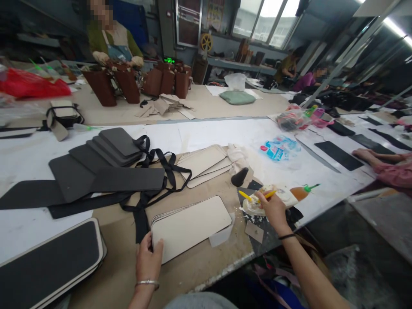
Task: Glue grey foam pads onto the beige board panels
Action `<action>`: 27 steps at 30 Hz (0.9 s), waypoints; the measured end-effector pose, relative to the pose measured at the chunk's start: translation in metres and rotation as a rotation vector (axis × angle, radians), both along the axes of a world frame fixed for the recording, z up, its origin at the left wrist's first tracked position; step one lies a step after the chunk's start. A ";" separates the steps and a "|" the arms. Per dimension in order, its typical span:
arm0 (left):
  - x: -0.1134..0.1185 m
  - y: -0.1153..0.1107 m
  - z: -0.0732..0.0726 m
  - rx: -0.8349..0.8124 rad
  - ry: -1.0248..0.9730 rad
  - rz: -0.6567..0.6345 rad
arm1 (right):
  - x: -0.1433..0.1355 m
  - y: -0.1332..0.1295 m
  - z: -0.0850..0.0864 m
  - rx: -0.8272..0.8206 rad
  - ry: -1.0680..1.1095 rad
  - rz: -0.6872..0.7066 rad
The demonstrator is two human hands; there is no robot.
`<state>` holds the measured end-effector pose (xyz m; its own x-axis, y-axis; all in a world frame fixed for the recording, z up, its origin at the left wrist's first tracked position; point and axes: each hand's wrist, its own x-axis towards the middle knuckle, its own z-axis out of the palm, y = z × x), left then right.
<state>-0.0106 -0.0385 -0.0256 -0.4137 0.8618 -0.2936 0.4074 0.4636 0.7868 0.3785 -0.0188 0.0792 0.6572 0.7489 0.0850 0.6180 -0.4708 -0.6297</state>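
My left hand [149,258] grips the near left corner of a stack of cream panels [193,227] with rounded corners and dark edges, thumb on top. My right hand [273,211] pinches a thin yellow tool [269,195] over a dish smeared with white paste [254,208]. Another yellow end [245,195] shows at the dish's left; I cannot tell whether it is the same tool. Just right of the dish lies an orange bottle with a green nozzle [300,193]. A small grey-brown piece [254,231] lies between the hands.
Dark grey panels [106,163] with black straps [174,171] lie behind left. More cream panels [206,165] and a black rounded object [240,177] are farther back. Black-faced panels [54,266] are stacked front left. A person stands behind brown bags [127,83]; another person's hand [367,155] is at right.
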 end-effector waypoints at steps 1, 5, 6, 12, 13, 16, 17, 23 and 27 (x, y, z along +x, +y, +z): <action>0.000 -0.003 0.001 -0.002 0.002 -0.002 | 0.002 0.003 -0.001 -0.007 -0.037 0.003; -0.001 -0.019 -0.001 -0.001 -0.024 0.003 | 0.007 0.007 -0.004 -0.033 -0.199 0.053; -0.002 -0.023 -0.002 -0.001 -0.028 0.004 | 0.007 0.007 -0.006 -0.038 -0.226 0.067; -0.009 -0.043 -0.003 -0.021 -0.020 -0.029 | 0.005 -0.001 -0.023 -0.041 -0.245 0.111; -0.010 -0.045 -0.002 -0.031 -0.016 -0.038 | 0.006 -0.002 -0.022 -0.025 -0.226 0.117; -0.012 -0.051 0.004 -0.061 -0.025 -0.033 | 0.009 -0.009 -0.010 -0.021 -0.167 0.191; -0.012 -0.052 0.006 -0.073 -0.036 -0.022 | 0.012 -0.012 -0.004 -0.038 -0.147 0.234; -0.012 -0.062 0.015 -0.093 -0.149 0.066 | 0.020 -0.025 0.016 -0.063 -0.095 0.426; -0.013 -0.072 0.020 -0.082 -0.171 0.119 | 0.013 -0.026 0.012 -0.049 -0.105 0.690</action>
<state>-0.0240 -0.1102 -0.0057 -0.4490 0.7805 -0.4350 0.2101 0.5654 0.7976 0.3918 -0.0443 0.0915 0.0203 0.9968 0.0772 0.8426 0.0246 -0.5380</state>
